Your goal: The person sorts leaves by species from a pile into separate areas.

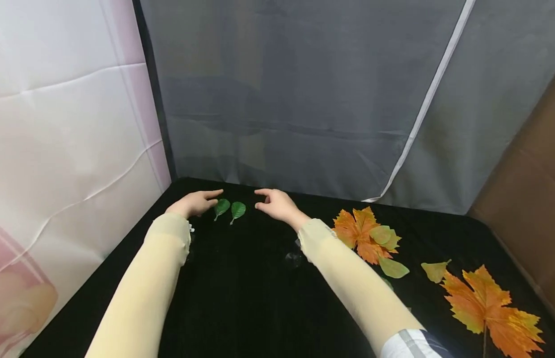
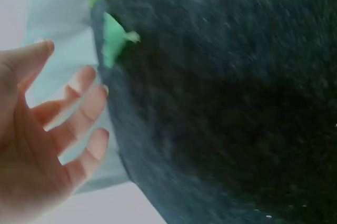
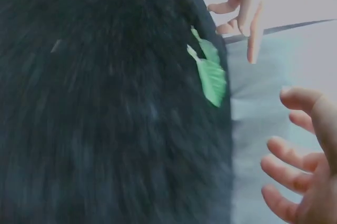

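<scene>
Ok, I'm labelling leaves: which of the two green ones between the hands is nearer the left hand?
The left green leaf: in the head view it lies by the left hand, while the right green leaf sits farther toward the right hand.

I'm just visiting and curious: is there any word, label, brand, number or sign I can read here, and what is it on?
None: no word, label, brand, number or sign can be read in any view.
I can make out no lettering on the two green leaves, the orange leaves, the black cloth or the grey curtain.
</scene>
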